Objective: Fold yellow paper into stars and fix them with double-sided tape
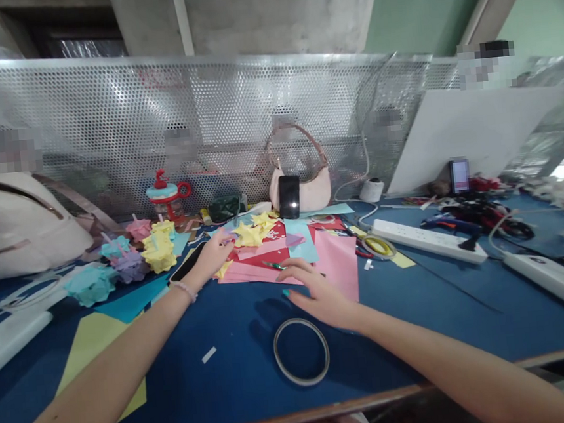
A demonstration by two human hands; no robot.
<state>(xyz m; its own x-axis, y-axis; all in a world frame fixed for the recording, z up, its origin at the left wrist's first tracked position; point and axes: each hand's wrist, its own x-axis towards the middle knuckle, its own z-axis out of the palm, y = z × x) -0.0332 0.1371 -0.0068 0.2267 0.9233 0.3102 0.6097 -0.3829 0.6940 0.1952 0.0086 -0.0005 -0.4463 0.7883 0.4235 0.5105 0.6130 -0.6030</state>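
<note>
My left hand (211, 254), with a pale band at its wrist, reaches to the left edge of a heap of yellow paper stars (249, 235). Its fingers are drawn together by a small purple bit; what they hold is too small to make out. My right hand (321, 293) hovers over the front of the paper pile, thumb and fingers apart, nothing seen between them. A slim green item (273, 265) lies just past its fingertips. Beneath the stars are red and pink paper sheets (338, 259) and a light blue sheet (307, 249). A roll of tape (304, 383) lies in front.
Folded paper flowers (91, 285) and a dark phone (186, 264) are at left. Behind stand a pink handbag (317, 192) with a phone leaning on it and a red cup (165, 205). Yellow tape (381, 245) and a white power strip (427, 241) are right.
</note>
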